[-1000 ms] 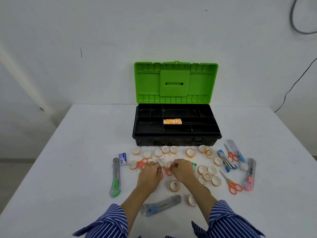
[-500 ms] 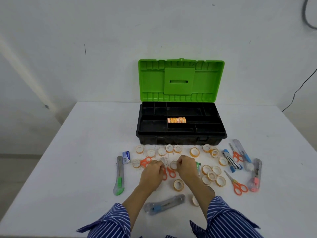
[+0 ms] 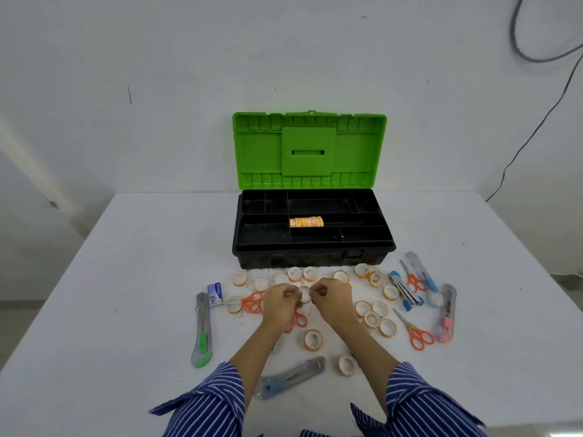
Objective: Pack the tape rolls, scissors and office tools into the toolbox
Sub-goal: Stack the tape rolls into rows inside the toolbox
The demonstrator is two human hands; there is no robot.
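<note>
Worktop (image 3: 126, 279): I see it white, carrying everything.
Toolbox (image 3: 312, 250): lid up, at the far edge's middle; a row of rolls (image 3: 307, 222) inside.
Scissors (image 3: 416, 331): near the right edge.
Left hand (image 3: 279, 302): grip pinching one tape roll (image 3: 304, 294).
Right hand (image 3: 332, 296): grip pinching that same roll.

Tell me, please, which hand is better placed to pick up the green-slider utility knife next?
Left. The green-slider utility knife lies out on the left hand's side; the right hand would have to cross over.
</note>
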